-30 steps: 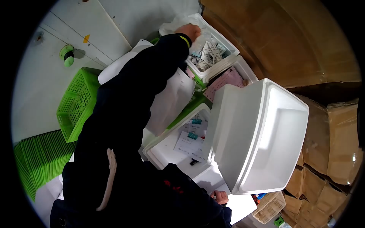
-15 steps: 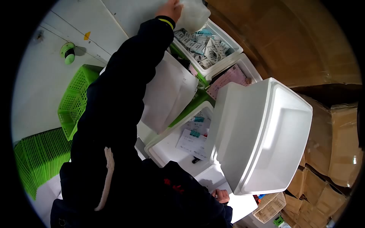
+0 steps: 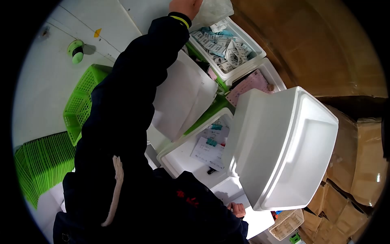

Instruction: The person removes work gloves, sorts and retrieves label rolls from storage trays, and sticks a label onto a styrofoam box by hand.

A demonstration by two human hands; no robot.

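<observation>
Your right hand [image 3: 237,210] is resting curled; whether it is gripping anything isn't showing. Farther out, your left hand [image 3: 185,7] is clasping a translucent plastic bag [image 3: 214,9], bunching beside its fingers near printed strips [image 3: 235,53]; likely light, limp, slippery, best pinched by its edge.

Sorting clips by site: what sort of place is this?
Probably a packing or storage area, judging by the white bin of printed strips, green perforated basket and cardboard boxes.
</observation>
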